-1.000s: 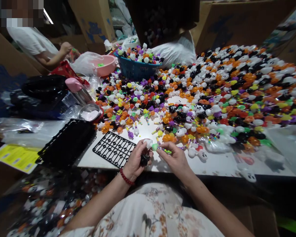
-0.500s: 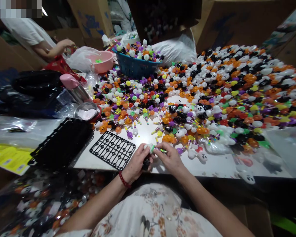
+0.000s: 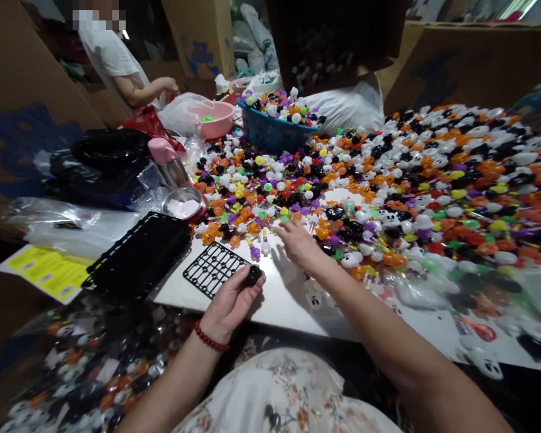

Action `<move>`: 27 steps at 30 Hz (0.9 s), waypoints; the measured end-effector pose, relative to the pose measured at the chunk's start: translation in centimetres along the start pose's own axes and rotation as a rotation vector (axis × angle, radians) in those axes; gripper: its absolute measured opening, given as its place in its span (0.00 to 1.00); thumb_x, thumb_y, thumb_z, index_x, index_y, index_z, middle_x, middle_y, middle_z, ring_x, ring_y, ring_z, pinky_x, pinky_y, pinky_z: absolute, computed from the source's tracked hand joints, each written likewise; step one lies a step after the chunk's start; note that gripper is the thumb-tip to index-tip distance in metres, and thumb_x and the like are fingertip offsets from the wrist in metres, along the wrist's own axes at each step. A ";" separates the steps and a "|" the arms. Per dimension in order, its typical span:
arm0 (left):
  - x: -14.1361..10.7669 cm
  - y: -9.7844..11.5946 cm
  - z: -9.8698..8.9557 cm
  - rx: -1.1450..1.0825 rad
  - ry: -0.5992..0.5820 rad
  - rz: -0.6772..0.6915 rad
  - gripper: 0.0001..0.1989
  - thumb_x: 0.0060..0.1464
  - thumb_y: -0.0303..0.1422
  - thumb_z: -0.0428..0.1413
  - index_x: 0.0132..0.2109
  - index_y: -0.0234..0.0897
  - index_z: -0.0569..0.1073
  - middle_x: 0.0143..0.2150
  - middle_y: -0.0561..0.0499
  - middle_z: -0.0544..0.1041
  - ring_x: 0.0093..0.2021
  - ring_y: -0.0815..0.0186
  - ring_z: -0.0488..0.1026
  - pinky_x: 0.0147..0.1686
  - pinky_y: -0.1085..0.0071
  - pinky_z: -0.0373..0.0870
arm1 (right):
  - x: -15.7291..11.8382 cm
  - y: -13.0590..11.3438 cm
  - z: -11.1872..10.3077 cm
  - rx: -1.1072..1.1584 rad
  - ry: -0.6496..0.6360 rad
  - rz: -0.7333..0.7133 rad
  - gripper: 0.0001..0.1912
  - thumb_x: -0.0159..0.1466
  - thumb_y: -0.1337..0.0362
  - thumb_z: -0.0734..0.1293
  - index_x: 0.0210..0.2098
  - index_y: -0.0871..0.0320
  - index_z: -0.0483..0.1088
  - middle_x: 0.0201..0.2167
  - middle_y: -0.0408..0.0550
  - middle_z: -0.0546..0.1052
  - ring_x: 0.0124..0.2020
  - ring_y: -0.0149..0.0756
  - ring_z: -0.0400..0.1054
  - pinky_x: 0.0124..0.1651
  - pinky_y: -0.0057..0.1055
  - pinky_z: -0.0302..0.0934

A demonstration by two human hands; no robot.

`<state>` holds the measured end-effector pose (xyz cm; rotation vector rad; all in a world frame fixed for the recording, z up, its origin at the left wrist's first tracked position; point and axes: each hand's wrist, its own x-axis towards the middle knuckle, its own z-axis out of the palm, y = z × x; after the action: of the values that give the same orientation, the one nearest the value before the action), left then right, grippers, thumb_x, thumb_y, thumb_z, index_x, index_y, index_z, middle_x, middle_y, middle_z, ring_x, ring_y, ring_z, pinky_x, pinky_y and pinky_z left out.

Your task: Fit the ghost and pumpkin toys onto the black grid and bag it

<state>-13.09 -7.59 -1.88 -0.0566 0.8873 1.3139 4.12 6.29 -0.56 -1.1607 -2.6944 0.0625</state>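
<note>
Head view, with twelve o'clock straight ahead of me: between ten and eleven lies a black tray (image 3: 137,255), and at eleven a black grid frame (image 3: 214,267), thin-barred and probably stiff but easy to snap; I'd lift it by its outer rim. Just right of the frame, short of twelve, my left hand (image 3: 232,302) has thumb and fingertips closed around a black piece (image 3: 254,275). It looks glossy, so I judge it light, hard and slippery, best pinched around its sides. Near twelve lie a purple-topped tube (image 3: 255,251) and a white-topped tube (image 3: 265,247); such slim stems should take a light fingertip hold, not a squeeze. Just past twelve my right hand (image 3: 299,243) has its fingers loosely spread by the near edge of the pile; I can't tell whether they touch anything. At one sits a white ghost-faced figure (image 3: 314,299), likely hollow and feather-light. From there towards two spreads the pile of figures (image 3: 433,180), smooth and apt to slide.
</note>
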 end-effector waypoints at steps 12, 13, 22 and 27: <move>0.9 -0.6 -0.9 0.232 -0.078 0.223 0.21 0.46 0.44 0.67 0.38 0.31 0.73 0.33 0.50 0.75 0.27 0.74 0.71 0.23 0.82 0.67 | 0.1 -2.8 0.1 0.106 -0.140 0.024 0.10 0.70 0.68 0.58 0.45 0.62 0.70 0.37 0.54 0.75 0.37 0.39 0.67 0.40 0.32 0.56; 0.9 -0.8 -0.7 0.258 -0.083 0.238 0.22 0.46 0.46 0.67 0.38 0.32 0.72 0.32 0.50 0.74 0.26 0.75 0.70 0.22 0.82 0.65 | -1.3 -3.0 -0.6 0.171 -0.104 0.043 0.11 0.71 0.65 0.58 0.44 0.60 0.70 0.36 0.52 0.74 0.35 0.37 0.66 0.38 0.31 0.56; 1.5 -3.4 0.9 0.776 -0.096 0.436 0.25 0.57 0.56 0.51 0.39 0.36 0.72 0.25 0.55 0.67 0.22 0.73 0.62 0.22 0.76 0.58 | -10.2 -3.7 -2.9 0.457 -0.009 0.059 0.12 0.72 0.62 0.59 0.46 0.58 0.72 0.32 0.46 0.67 0.33 0.33 0.63 0.37 0.28 0.56; 1.2 -4.1 1.1 1.013 -0.096 0.522 0.26 0.60 0.56 0.47 0.36 0.38 0.74 0.27 0.54 0.69 0.26 0.69 0.63 0.26 0.73 0.60 | -11.5 -3.4 -3.1 0.402 -0.002 0.064 0.11 0.71 0.64 0.59 0.43 0.58 0.72 0.31 0.46 0.66 0.32 0.33 0.61 0.36 0.28 0.55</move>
<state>-9.07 -7.32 -3.63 1.0769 1.4490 1.1732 10.00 -4.48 0.87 -1.1132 -2.4832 0.5843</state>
